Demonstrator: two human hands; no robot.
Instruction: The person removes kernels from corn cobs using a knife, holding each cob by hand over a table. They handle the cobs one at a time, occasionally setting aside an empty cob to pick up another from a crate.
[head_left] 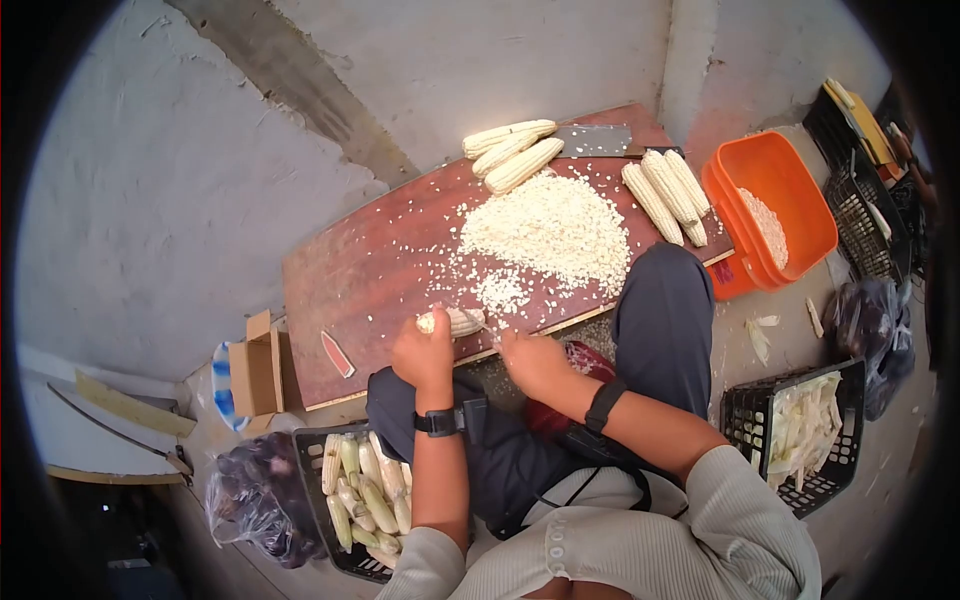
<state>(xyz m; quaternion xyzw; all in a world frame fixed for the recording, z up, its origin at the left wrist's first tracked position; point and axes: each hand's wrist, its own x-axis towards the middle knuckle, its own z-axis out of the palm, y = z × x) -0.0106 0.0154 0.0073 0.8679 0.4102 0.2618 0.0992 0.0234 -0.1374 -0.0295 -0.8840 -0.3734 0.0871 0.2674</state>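
Note:
My left hand (424,352) is wrapped around a pale corn cob (463,321) over the front edge of the red-brown board (340,270). Close to the cob's right end, my right hand (540,366) is closed on a thin knife (490,328), its handle hidden in the fist and little of its blade showing. Just beyond both hands lies a big heap of cut corn kernels (550,228), with loose bits scattered around it. A flat red, pale-edged pointed piece (338,353) rests on the board left of my left hand.
Whole cobs (524,165) and a cleaver (595,140) lie at the back, more cobs (665,193) at the right. An orange bucket (810,200) holds kernels. Crates of corn (318,470) and husks (790,375), a cardboard box (255,370) and plastic bags (262,500) stand around.

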